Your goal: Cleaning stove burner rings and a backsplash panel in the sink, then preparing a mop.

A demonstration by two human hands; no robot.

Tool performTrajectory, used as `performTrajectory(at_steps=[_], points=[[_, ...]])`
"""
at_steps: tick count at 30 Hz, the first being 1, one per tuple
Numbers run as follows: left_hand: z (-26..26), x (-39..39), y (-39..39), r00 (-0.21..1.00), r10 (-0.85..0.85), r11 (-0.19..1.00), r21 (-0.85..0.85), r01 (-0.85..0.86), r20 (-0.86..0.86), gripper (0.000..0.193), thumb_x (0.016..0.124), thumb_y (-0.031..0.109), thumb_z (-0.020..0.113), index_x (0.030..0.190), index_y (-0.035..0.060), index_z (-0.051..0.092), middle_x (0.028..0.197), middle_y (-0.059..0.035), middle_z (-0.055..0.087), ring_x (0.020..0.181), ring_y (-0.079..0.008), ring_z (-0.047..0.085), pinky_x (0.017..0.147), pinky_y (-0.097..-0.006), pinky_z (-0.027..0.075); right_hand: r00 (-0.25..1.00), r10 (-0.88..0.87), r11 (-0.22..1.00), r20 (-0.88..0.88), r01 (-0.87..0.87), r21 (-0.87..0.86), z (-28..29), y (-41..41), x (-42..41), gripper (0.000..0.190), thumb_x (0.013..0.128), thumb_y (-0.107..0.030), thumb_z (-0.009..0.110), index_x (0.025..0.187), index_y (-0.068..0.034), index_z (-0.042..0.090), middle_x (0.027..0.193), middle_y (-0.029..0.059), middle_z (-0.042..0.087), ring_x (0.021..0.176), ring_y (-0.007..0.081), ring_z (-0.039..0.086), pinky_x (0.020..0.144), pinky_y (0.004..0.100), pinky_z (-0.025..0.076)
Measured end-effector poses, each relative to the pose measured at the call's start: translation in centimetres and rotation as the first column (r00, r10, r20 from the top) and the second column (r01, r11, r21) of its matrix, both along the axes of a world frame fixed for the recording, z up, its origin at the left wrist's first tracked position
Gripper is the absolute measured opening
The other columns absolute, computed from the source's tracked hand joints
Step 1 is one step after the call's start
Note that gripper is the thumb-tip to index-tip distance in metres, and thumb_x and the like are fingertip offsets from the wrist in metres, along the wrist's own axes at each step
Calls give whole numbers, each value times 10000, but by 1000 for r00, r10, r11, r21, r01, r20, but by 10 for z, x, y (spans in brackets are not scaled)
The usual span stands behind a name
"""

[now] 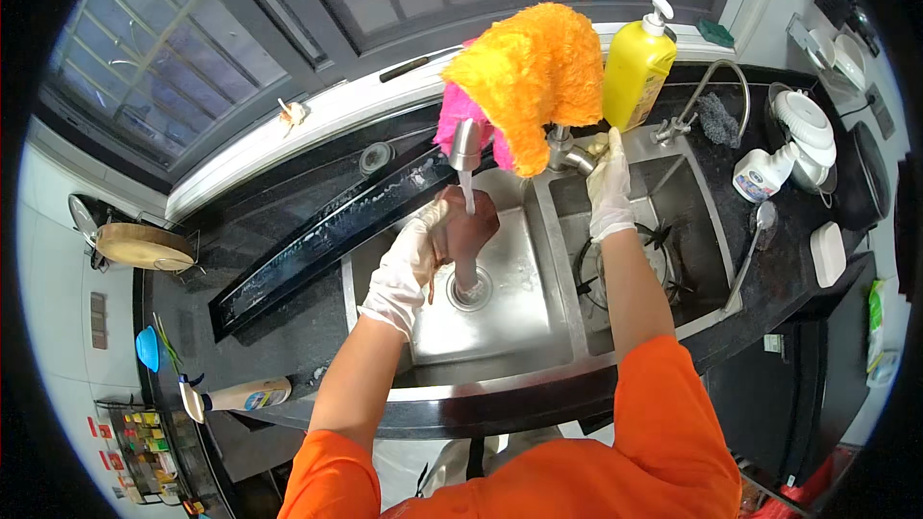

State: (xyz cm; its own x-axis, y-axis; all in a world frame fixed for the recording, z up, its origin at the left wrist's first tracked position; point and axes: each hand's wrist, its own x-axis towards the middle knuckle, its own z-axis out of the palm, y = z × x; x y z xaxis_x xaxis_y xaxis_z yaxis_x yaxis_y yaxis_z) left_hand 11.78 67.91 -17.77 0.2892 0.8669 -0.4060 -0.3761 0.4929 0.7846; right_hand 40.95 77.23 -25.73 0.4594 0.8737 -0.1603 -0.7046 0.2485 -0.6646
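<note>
Water runs from the faucet spout (pixel 466 145) onto a brown cloth (pixel 465 223) over the left sink basin (pixel 497 324). My left hand (pixel 407 259), in a whitish glove, grips the left side of that cloth. My gloved right hand (pixel 609 184) is raised at the faucet's handle (pixel 579 158), its fingers beside the metal; whether they close on it is hard to tell. Orange and pink fluffy cloths (pixel 541 79) drape over the faucet. A round black burner grate (pixel 660 259) lies in the right basin.
A long black panel (pixel 324 245) with suds leans across the left counter. A yellow pump bottle (pixel 638 72) stands behind the sink. Spray bottles (pixel 761 173) (pixel 252 395) are on both sides. A small curved faucet (pixel 721 68), scouring pad (pixel 717 119), spoon (pixel 753 252) and stacked bowls (pixel 804 122) are at the right.
</note>
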Motion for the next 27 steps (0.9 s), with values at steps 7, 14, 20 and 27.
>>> performTrajectory(at_steps=[7, 14, 20, 27], points=[[-26, 19, 2, 965, -25, 984, 163, 70, -260, 318, 813, 72, 613, 1130, 54, 586, 941, -7, 634, 842, -116, 586, 733, -275, 479, 978, 104, 993, 180, -91, -80, 11, -29, 22, 191, 883, -192, 545, 991, -35, 549, 964, 58, 552, 883, 155, 520, 795, 286, 424], [-10, 28, -25, 955, 80, 993, 104, -52, -286, 205, 796, 18, 647, 1000, 15, 626, 835, -30, 650, 736, -101, 591, 703, -249, 483, 623, 711, 686, 326, -511, -519, 49, -130, -94, 329, 875, -273, 609, 1116, -58, 548, 946, 17, 578, 801, 97, 535, 730, 269, 459], [-14, 1, -46, 948, 161, 985, 100, -139, -274, 162, 813, 79, 656, 951, -3, 632, 860, -51, 657, 760, -115, 601, 703, -262, 489, 529, 737, 673, 422, -636, -378, 33, -122, -150, 319, 887, -306, 574, 1061, -39, 582, 883, 17, 592, 814, 118, 525, 724, 274, 418], [-49, -43, -69, 911, 395, 915, -34, -402, -115, 237, 818, 202, 650, 985, 52, 576, 942, -69, 618, 843, -204, 588, 767, -386, 483, 528, 749, 661, 399, -557, -503, -15, -110, -129, 275, 903, -267, 535, 1030, -26, 566, 877, 49, 602, 781, 129, 567, 709, 274, 459]])
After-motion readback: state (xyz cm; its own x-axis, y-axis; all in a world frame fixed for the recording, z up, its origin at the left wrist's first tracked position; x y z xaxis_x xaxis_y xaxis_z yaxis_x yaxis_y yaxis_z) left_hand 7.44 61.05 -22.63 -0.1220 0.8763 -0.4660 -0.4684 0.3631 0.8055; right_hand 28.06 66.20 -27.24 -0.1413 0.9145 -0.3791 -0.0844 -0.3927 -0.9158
